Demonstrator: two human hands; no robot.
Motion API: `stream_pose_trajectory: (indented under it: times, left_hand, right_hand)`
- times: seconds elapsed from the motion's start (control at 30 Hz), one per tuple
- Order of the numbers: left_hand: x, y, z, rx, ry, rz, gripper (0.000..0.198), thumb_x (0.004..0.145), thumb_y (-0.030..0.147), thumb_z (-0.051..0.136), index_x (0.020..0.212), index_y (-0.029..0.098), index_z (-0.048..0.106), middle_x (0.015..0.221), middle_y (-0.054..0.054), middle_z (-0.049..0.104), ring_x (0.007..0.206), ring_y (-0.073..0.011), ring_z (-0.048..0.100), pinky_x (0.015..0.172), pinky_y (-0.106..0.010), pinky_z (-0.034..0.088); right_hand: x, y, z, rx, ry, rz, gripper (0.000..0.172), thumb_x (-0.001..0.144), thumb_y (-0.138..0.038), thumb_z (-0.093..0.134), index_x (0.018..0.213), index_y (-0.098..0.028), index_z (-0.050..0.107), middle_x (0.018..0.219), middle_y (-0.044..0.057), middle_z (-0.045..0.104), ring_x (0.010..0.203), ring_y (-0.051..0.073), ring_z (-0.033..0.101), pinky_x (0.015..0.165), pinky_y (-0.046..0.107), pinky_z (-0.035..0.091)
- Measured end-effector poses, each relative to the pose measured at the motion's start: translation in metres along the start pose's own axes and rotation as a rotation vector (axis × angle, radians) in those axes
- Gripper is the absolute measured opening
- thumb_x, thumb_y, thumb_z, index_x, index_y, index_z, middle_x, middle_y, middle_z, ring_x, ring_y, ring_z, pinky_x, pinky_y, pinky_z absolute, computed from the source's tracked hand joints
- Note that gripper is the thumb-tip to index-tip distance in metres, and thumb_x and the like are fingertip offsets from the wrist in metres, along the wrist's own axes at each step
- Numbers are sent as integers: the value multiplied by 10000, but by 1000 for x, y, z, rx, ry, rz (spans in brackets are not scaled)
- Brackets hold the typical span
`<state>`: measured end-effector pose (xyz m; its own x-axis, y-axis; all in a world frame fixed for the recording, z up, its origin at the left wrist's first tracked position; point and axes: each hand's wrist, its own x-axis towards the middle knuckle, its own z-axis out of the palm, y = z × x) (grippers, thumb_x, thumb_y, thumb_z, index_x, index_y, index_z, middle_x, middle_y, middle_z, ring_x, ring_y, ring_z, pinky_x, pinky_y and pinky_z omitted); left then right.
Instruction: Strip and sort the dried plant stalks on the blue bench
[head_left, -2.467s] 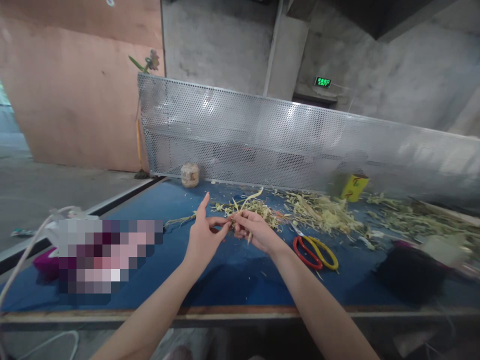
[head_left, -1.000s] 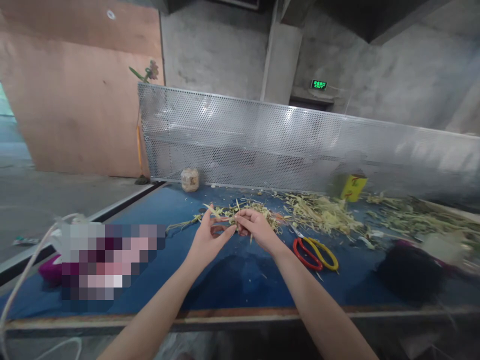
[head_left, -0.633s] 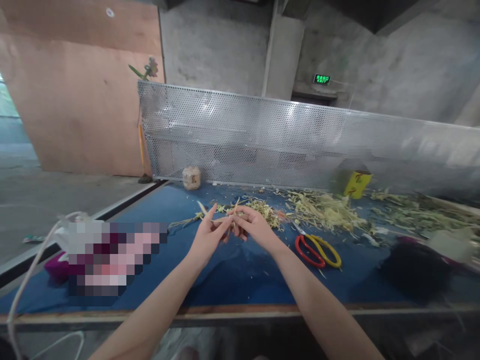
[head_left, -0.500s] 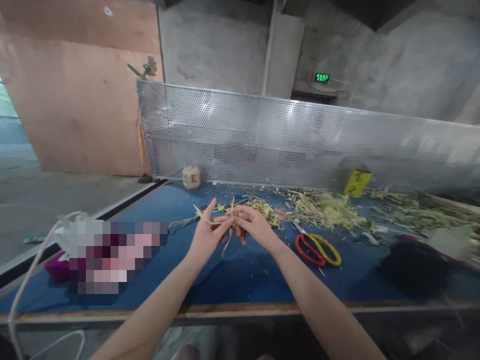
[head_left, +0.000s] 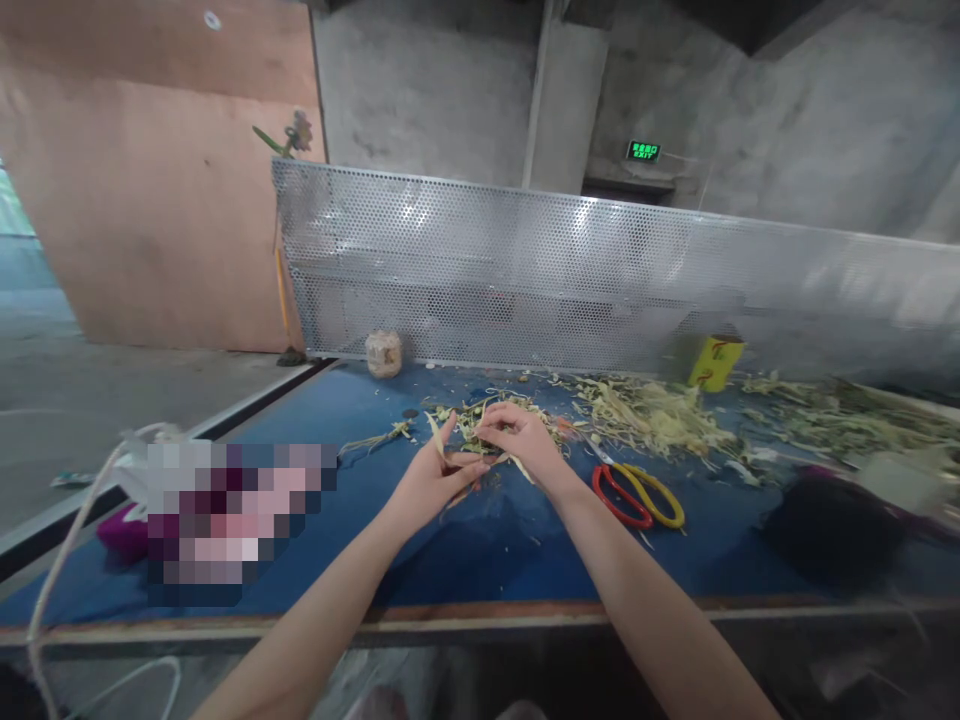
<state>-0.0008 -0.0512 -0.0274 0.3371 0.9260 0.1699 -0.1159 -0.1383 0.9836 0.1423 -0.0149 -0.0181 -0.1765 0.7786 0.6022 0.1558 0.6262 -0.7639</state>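
My left hand [head_left: 431, 480] is over the blue work surface, its fingers closed around a pale dried plant strip [head_left: 436, 434] whose end sticks up past the index finger. Close against it on the right, my right hand [head_left: 525, 440] pinches another pale strip [head_left: 520, 467]. The fingertips of both hands meet, or nearly so, and partly hide what lies between them. Behind them spreads a loose heap of yellowish plant scraps [head_left: 471, 415]. Scissors [head_left: 637, 482] with one red and one yellow handle lie to the right of my right forearm.
A bigger pile of pale strips [head_left: 660, 415] lies at the right back, near a yellow box [head_left: 716, 362]. A thin bundle of stalks [head_left: 375, 440] lies left of my hands. A perforated metal panel [head_left: 480, 270] borders the table's far edge, with a whitish lump [head_left: 384, 354] before it.
My right hand has turned and risen slightly, shifting right, away from the left fingers. My left hand has moved a little to the right and down, its index finger less upright.
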Motion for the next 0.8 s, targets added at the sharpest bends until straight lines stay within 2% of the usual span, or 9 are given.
stream_pose_trajectory:
  times: [0.1,0.2,0.3,0.4,0.53,0.67,0.8]
  left_hand:
    - [1,-1,-2,30,21,37,958,627,258,648,1341,169,15,772,-60,670,459,-72,488,396,-174,338]
    - [1,0,-4,61,109,83,991,600,268,666,1342,148,20,746,-52,659,424,-66,465,404,-196,358]
    - [0,0,-6,91,144,130,1017,578,262,681,1343,143,21,728,-38,646,391,-53,434,397,-199,355]
    - [-1,1,-7,125,169,189,975,613,261,650,1343,157,13,684,-3,619,383,-47,419,383,-188,347]
    - [-1,0,-8,156,152,194,964,651,246,609,1337,164,-62,634,27,589,384,-55,422,365,-180,351]
    - [1,1,-9,136,149,189,966,658,228,599,1333,153,-87,611,33,580,391,-58,425,374,-181,359]
    - [2,5,-9,142,208,163,994,619,224,630,1336,119,-50,656,-4,620,433,-78,473,374,-181,348]
  right_hand:
    - [0,1,2,18,7,73,138,647,-292,625,643,-163,574,706,11,531,656,119,499,624,250,392]
    - [-1,-1,3,95,-145,193,184,694,-337,577,763,-173,529,660,-8,530,600,110,514,559,231,397]
    - [-3,-6,0,73,-260,282,239,721,-368,553,862,-180,505,630,-16,536,538,91,495,493,203,369]
    - [-4,-9,-6,34,-337,286,266,717,-374,566,890,-179,512,535,-49,478,449,65,413,434,181,309]
    - [-5,-10,-11,156,-433,285,310,708,-345,585,950,-178,487,533,-63,456,452,57,398,451,183,315]
    - [-4,-9,-17,238,-451,302,289,696,-302,601,921,-176,471,521,-76,445,457,52,394,481,189,330]
    - [-2,-9,-27,209,-434,320,284,681,-276,619,887,-179,448,516,-83,453,456,51,393,481,186,327]
